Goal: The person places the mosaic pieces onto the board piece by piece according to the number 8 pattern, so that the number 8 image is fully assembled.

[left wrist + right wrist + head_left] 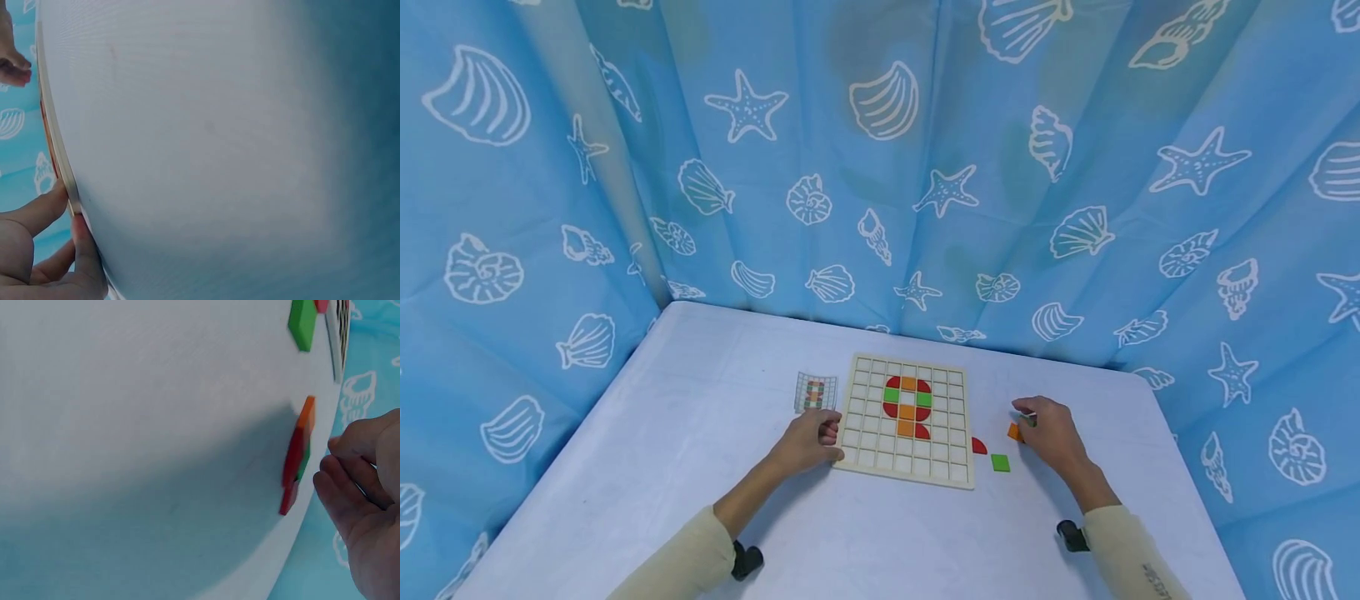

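grid board point(880, 460) is pinched at its edge by the left hand point(806, 442); the right hand point(1057, 431), relaxed and empty, hovers by loose tiles point(294, 455).

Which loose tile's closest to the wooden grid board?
The red curved tile just right of the board; the green square tile and orange tile by the right hand lie farther out.

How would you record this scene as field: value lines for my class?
Base: pale wooden gridded board
Tiles on board: red quarter-circles, orange squares, green squares
Left of board: small gridded card with coloured pattern
Right of board: loose red rounded tile, loose green square tile
Left hand: touches board's left edge
Right hand: near a loose orange tile
Backdrop: blue curtain with white shell prints
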`<state>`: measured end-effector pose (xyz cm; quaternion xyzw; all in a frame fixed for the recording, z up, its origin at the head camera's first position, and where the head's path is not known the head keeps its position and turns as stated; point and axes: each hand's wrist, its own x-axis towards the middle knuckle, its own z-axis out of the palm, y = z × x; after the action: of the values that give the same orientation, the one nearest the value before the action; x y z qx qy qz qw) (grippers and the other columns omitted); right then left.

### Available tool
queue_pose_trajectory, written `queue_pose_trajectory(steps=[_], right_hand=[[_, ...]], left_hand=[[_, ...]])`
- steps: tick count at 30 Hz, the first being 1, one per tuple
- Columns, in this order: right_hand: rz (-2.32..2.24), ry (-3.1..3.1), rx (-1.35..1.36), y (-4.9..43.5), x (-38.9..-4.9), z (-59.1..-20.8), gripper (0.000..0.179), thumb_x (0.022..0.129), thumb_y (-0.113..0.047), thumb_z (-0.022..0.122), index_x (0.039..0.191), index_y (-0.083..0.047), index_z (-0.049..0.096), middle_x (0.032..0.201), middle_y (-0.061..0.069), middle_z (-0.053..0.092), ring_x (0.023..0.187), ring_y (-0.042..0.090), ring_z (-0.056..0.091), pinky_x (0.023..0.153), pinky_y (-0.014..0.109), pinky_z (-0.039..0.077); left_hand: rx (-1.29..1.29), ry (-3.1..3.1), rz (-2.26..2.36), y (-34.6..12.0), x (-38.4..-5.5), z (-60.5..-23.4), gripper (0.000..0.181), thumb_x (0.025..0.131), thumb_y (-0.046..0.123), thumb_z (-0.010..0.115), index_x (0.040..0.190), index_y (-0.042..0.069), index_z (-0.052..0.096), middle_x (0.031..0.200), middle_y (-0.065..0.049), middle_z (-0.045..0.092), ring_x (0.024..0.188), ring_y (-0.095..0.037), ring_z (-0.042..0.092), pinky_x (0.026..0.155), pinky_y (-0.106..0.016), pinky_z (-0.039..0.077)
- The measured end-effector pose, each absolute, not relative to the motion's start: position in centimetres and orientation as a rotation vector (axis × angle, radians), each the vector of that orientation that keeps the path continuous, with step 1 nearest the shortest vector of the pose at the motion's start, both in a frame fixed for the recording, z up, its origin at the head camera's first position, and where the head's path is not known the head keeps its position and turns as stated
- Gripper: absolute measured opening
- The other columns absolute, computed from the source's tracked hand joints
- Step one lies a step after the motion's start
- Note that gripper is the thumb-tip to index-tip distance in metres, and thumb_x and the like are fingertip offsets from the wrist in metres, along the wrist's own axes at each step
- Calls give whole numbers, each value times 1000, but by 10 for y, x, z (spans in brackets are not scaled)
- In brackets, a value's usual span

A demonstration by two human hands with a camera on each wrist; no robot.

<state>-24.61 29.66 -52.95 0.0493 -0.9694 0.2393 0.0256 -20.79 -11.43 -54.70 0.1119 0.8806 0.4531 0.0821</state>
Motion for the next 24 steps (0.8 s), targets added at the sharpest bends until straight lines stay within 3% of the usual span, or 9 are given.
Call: queue_pose_trajectory(steps=[10, 17, 24], right_hand=[[769, -2954, 195, 311, -250, -540, 31, 88, -2, 69, 118, 0, 67, 112, 17, 65, 98, 30, 57, 88, 48, 53], [683, -2952, 228, 311, -250, -546, 29, 89, -1, 69, 118, 0, 68, 113, 17, 65, 103, 33, 58, 93, 50, 50], [687, -2913, 274, 307, -244, -546, 29, 87, -8, 71, 115, -1, 69, 112, 17, 66, 100, 32, 59, 87, 49, 53]], left_hand=[[365, 2624, 1366, -115, -207, -545, 61, 75, 2, 82, 129, -10, 55, 99, -5, 58, 90, -16, 59, 78, -24, 54], [373, 2635, 1365, -115, -209, -546, 60, 76, 2, 82, 128, -10, 55, 99, -6, 58, 90, -17, 59, 79, -27, 54], [369, 2623, 1364, -116, -208, -546, 61, 76, 1, 81, 129, -10, 54, 98, -5, 58, 90, -16, 59, 78, -25, 54]])
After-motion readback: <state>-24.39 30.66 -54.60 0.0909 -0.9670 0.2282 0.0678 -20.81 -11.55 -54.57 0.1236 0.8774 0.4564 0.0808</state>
